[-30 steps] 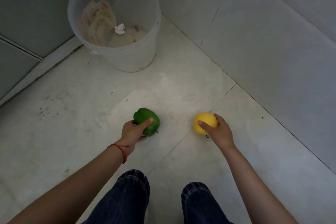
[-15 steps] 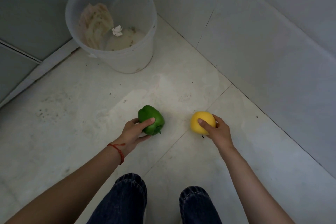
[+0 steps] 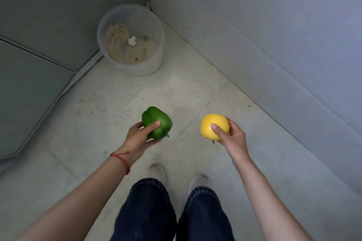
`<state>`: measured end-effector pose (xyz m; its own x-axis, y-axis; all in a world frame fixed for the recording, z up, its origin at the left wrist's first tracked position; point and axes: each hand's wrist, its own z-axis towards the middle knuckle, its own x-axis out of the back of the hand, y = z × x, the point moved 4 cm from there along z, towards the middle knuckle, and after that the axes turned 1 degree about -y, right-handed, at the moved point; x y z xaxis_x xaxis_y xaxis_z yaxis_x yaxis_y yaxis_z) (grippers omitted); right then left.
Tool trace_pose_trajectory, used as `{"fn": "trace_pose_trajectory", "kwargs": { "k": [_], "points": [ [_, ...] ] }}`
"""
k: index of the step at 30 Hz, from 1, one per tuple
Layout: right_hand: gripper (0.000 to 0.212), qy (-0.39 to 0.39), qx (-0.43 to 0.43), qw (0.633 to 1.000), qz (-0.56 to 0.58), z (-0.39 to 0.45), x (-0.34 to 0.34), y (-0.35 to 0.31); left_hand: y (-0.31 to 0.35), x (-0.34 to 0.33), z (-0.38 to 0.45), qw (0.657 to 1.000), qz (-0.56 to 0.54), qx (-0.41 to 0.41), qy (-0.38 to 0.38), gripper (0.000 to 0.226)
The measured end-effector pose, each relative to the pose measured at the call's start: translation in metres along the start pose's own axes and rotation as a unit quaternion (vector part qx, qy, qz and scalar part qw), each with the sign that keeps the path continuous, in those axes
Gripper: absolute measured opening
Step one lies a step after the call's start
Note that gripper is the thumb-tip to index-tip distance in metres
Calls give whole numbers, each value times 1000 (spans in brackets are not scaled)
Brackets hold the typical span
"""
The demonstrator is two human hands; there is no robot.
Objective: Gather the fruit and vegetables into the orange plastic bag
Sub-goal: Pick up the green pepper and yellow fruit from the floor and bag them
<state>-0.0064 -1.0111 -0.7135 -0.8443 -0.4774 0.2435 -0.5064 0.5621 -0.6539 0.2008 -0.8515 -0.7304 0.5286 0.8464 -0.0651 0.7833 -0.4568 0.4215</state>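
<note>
A green bell pepper (image 3: 154, 119) is held off the floor in my left hand (image 3: 138, 140), thumb across its front. A round yellow fruit (image 3: 212, 123) with a short dark stem sits in my right hand (image 3: 233, 139), also lifted above the floor. Both hands are in front of my legs, about a hand's width apart. No orange plastic bag is in view.
A translucent white bucket (image 3: 156, 25) with scraps inside stands in the corner ahead. A tiled wall (image 3: 274, 35) runs along the right, a grey panel (image 3: 49, 15) on the left. My jeans and shoes (image 3: 156, 172) show at the bottom over the pale tiled floor (image 3: 98, 113).
Both hands have lifted the pepper and the yellow fruit off the floor. The view has risen and pulled back, so the bucket looks farther and my shoes have come into sight.
</note>
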Motion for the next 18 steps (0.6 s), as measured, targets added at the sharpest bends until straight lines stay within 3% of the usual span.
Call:
{"fn": "trace_pose_trajectory", "kwargs": {
  "k": [15,18],
  "points": [
    [52,54,-14,995,79,-230,121,-152,98,-69,-284,995,88,-36,-42,69],
    [65,81,-9,992,99,-275,150,-173,117,-86,-327,988,126,-64,-67,72]
  ]
}}
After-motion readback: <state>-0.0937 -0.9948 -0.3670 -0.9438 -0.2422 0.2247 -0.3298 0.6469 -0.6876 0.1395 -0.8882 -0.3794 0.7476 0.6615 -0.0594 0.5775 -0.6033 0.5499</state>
